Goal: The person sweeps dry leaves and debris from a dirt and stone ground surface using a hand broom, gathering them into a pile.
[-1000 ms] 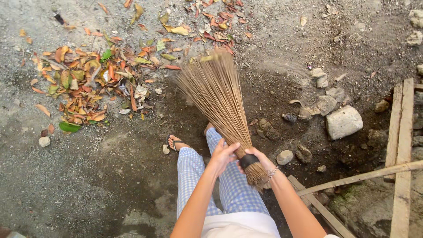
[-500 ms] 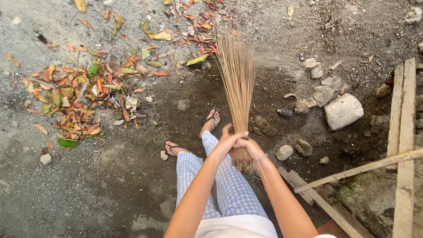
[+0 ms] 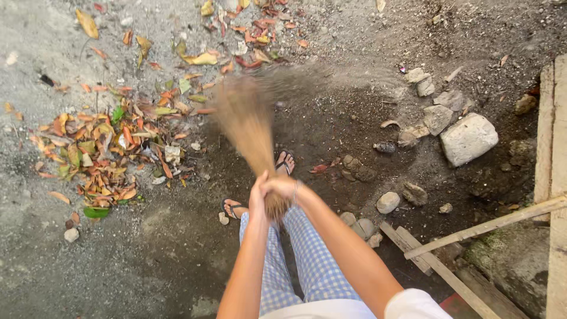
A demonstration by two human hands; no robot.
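Both of my hands grip the bound end of a stick broom (image 3: 245, 124). My left hand (image 3: 258, 190) and my right hand (image 3: 282, 188) are clasped together around its base, just above my checked trousers. The broom's long brown bristles fan out ahead and to the left, blurred by motion, their tips near a pile of dry orange, yellow and green leaves (image 3: 109, 147) on the gritty ground. More leaves (image 3: 248, 41) lie scattered further ahead. My feet in sandals (image 3: 285, 160) stand beneath the broom.
A large pale stone (image 3: 468, 139) and several smaller stones (image 3: 387, 202) lie on dark soil to the right. Wooden planks (image 3: 552, 177) and a thin pole (image 3: 490, 225) run along the right edge. A small stone (image 3: 71, 234) sits at lower left.
The broom has swung from pointing right of centre to the left, toward the leaf pile, and is now blurred. My hands came closer together on its base, and the view shifted slightly.
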